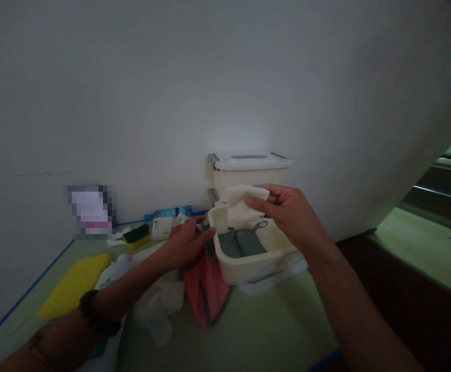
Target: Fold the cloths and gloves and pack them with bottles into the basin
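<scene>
A folded white cloth (239, 206) is pinched between the thumb and fingers of my right hand (283, 204). It hangs over an open cream plastic storage box (244, 271). Inside the box lies a grey-green mesh pouch (241, 243) with a small loop. At the box's left end, my left hand (190, 240) grips the rim by the grey latch, with the thumb on the edge. Below that hand a red mesh bag (206, 294) with dark trim lies against the box.
Behind stands a lidded cream box (251, 168) against the wall. To the left lie a yellow sponge or cloth (76, 284), a green-and-yellow scrub sponge (137, 236), a white-labelled bottle (162, 228), a blue bottle (171, 212) and crumpled clear plastic (161, 305). A blurred-out upright panel (91, 209) leans at the wall.
</scene>
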Motion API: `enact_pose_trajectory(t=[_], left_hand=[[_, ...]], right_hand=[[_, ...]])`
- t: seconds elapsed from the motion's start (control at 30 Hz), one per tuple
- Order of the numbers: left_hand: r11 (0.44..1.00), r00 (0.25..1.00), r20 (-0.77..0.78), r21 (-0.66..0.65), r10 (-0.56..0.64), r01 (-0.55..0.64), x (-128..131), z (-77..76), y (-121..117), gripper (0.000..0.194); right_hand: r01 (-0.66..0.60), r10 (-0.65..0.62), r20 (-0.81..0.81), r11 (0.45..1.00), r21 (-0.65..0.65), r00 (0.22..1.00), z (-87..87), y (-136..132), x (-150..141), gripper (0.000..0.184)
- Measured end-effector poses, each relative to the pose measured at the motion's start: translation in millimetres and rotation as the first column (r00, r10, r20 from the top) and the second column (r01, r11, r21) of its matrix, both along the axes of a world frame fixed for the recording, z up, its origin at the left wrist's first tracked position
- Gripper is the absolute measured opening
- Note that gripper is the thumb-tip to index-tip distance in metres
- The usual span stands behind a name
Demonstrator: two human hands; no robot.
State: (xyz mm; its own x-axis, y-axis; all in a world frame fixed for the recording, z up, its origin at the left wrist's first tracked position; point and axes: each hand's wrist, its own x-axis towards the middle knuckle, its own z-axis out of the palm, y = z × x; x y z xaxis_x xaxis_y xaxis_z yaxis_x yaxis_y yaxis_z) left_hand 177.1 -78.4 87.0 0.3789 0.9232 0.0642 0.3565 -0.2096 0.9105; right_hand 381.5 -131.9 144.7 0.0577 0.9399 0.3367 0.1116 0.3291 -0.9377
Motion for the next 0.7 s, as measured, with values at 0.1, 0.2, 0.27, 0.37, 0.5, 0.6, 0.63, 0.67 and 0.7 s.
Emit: enact_pose_trajectory(t=[0.1,0.2,0.27,0.37,0.5,0.6,0.63,0.67,0.7], left_hand=[[0.983,1.0,-0.009,-0.182,0.005,-0.007,10,4.5,5,0.051],[0.957,0.999,0.038,-0.291,0.016,-0.004,20,3.8,8,0.042],[0.95,0.995,0.089,-0.312,0.037,-0.007,27,0.9,9,0.028],[0.945,0.986,0.159,-0.328,0.057,-0.002,31,1.5,9,0.016],[0.941,0.971,0.217,-0.336,0.098,-0.02,17,18.3,-1,0.031],[0.94,0.952,0.232,-0.317,0.201,-0.122,-5,32.0,-15,0.036],[0.94,0.946,0.235,-0.306,0.225,-0.148,-13,34.4,-21,0.036],[0.936,0.93,0.254,-0.299,0.265,-0.184,-21,35.3,-26,0.036],[0.932,0.921,0.263,-0.298,0.288,-0.206,-29,34.8,-31,0.037]], right_hand=[[0.039,-0.039,0.02,0.999,-0.016,0.999,-8.5,2,10,0.031],[0.057,-0.056,0.05,0.998,-0.03,0.997,-16.8,4,19,0.035],[0.068,-0.066,0.056,0.997,-0.035,0.996,-20.3,4,23,0.036],[0.071,-0.069,0.036,0.997,-0.043,0.997,-20.2,3,28,0.036],[0.03,-0.032,-0.022,0.996,-0.084,0.999,-9.5,-6,29,0.036],[-0.017,0.016,-0.018,0.997,-0.081,1.0,2.5,-12,23,0.033],[-0.036,0.037,0.006,0.996,-0.078,0.999,6.1,-13,19,0.031],[-0.057,0.06,0.036,0.995,-0.077,0.998,9.1,-13,14,0.029],[-0.078,0.083,0.067,0.994,-0.076,0.994,11.2,-12,9,0.026]])
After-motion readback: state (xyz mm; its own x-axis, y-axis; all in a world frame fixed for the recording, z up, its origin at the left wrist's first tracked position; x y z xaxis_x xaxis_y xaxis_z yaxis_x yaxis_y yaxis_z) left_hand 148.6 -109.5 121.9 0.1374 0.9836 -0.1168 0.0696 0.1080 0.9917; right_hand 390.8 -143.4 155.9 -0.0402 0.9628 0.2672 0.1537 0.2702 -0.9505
